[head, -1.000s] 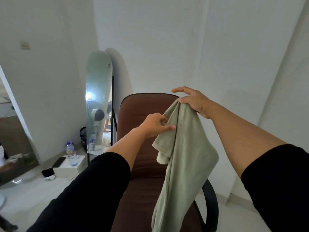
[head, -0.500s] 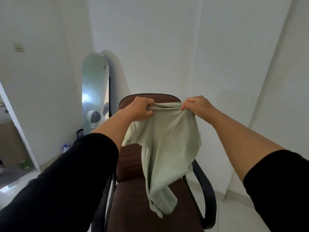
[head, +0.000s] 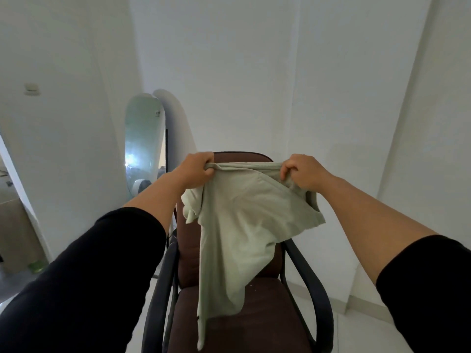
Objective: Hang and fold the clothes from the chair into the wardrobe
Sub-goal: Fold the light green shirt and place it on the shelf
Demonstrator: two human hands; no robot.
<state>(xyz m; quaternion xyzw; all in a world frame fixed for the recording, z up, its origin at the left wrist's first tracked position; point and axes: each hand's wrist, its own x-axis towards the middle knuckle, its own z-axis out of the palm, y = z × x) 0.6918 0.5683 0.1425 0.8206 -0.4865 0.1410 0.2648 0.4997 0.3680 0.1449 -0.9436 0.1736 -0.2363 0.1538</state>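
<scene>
A pale green shirt [head: 239, 225] hangs in the air above the brown office chair [head: 254, 324]. My left hand [head: 196, 171] grips the shirt's top edge at its left end, fingers curled over the cloth. At the right end of that edge my right hand [head: 303, 174] grips it the same way. The top edge is stretched almost level between the two hands, and the rest of the shirt drapes down, its lowest corner hanging over the seat. No wardrobe is in view.
The chair has black armrests [head: 313, 296] and stands in a white-walled corner. A tall standing mirror [head: 145, 146] leans against the wall to the left. Farther left an open doorway [head: 15, 225] shows another room.
Both hands moved apart along the shirt's top edge and spread it out. A second ago my left hand only pinched a fold beside the hanging, bunched shirt.
</scene>
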